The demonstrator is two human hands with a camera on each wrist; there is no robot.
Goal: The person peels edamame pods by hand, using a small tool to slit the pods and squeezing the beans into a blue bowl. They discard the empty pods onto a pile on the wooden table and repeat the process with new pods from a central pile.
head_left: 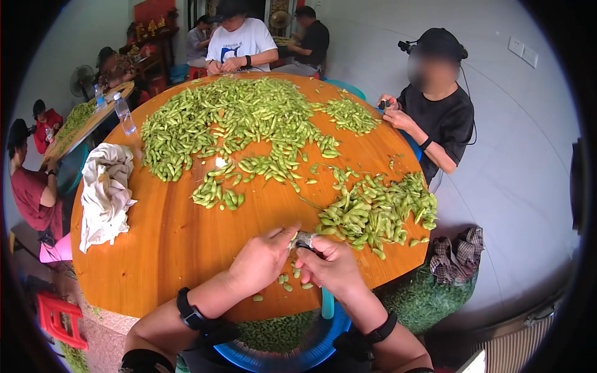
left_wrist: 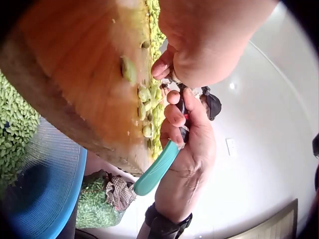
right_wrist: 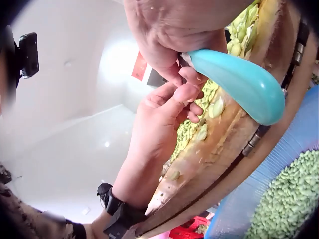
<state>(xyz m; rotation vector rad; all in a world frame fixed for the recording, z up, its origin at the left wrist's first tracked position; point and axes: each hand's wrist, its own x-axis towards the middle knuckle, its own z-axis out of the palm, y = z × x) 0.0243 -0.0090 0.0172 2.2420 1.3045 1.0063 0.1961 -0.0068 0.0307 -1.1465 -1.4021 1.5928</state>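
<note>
My right hand (head_left: 334, 264) grips a tool with a turquoise handle (right_wrist: 239, 82) close above the table's near edge. The handle points down toward my body; its dark front part (left_wrist: 185, 133) is mostly hidden by the fingers. My left hand (head_left: 261, 258) meets it fingertip to fingertip, its thumb and fingers pinching a small pale-green piece that is largely covered. A grey wrapping (head_left: 305, 238) shows where the two hands meet. Shelled green beans (left_wrist: 144, 94) and bits lie on the wood just below. To the right is a small heap of green soybean pods (head_left: 367, 214).
A large pod pile (head_left: 230, 115) covers the far side of the round wooden table (head_left: 168, 248). A blue basin (head_left: 336, 348) of shelled beans sits below the edge. Left lie a white cloth (head_left: 106, 193) and a bottle (head_left: 124, 115). Other people sit around.
</note>
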